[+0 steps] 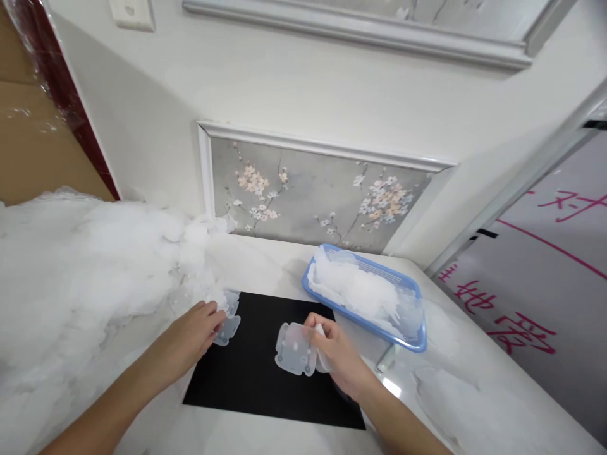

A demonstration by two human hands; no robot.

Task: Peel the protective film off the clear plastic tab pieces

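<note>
My right hand (334, 351), above the black mat (251, 379), pinches a thin translucent plastic piece (294, 351) with rounded, notched edges and small dots. A second whitish layer shows behind its thumb, partly covered by the fingers. At the mat's left edge, my left hand (202, 325) has its fingers curled against similar translucent pieces (227, 330). Its fingertips hide where they meet the plastic. A large heap of whitish translucent pieces (95, 265) spreads to the left of that hand.
A blue plastic basket (412, 344), with whitish pieces (360, 291) in it, stands at the right behind the mat. A wall panel with painted blossoms (303, 189) closes off the back. At right is a whiteboard (535, 284) with red writing; a cardboard box (42, 139) stands at far left.
</note>
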